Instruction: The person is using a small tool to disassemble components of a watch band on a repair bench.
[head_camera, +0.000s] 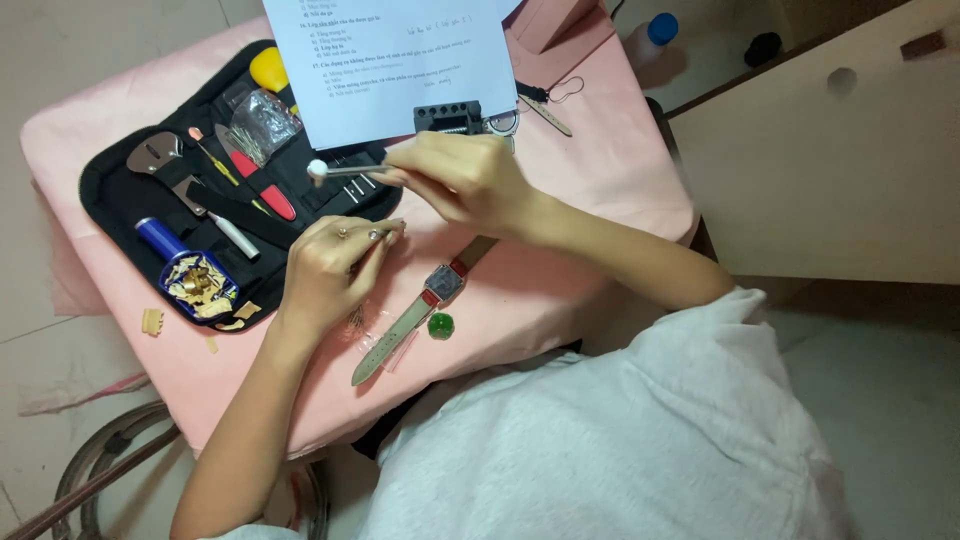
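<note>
Right hand closed around small metal hammer; long axis near horizontal, white head pointing left over black tool case. Left hand fingers curled, pinching tiny part at fingertips; part too small to identify. Wristwatch flat on pink worktop just right of left hand, strap on diagonal, lower-left to upper-right. Green round piece beside strap.
</note>
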